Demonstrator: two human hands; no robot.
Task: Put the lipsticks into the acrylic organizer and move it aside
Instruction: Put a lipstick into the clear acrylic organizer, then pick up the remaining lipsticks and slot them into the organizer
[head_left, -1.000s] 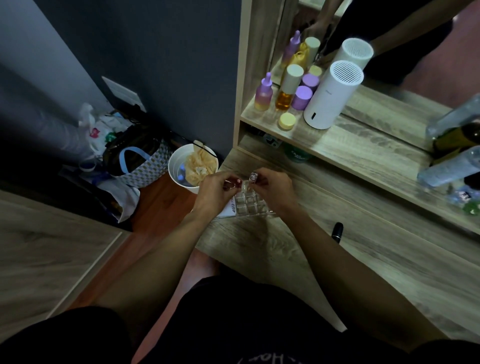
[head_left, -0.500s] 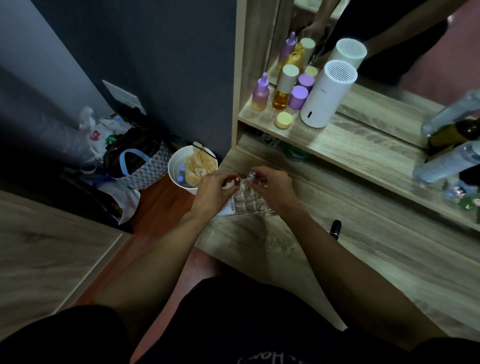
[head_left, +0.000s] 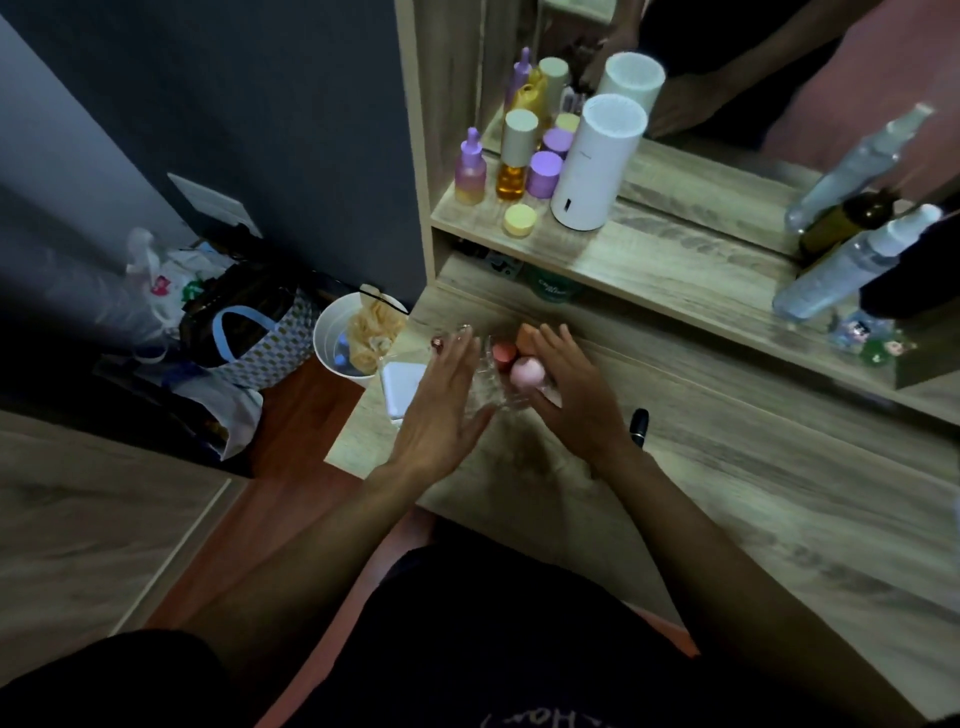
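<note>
The clear plastic organizer (head_left: 493, 387) sits near the left edge of the wooden desk top (head_left: 727, 493), blurry and mostly hidden between the left hand (head_left: 441, 400) and right hand (head_left: 571, 395). The small black tube (head_left: 638, 422) is half hidden behind the right wrist.

1. Wooden desk (head_left: 727, 493): pale grey-brown grain.
2. White cylinder (head_left: 597, 161).
3. Dropper bottle (head_left: 470, 171): purple fading to yellow.
4. Amber bottle (head_left: 514, 156) with beige cap.
5. Lilac jar (head_left: 544, 174).
6. Tote bag (head_left: 260, 343): checked, blue handle.
7. Black lipstick (head_left: 638, 422).
8. Pink and coral sponges (head_left: 514, 361).
</note>
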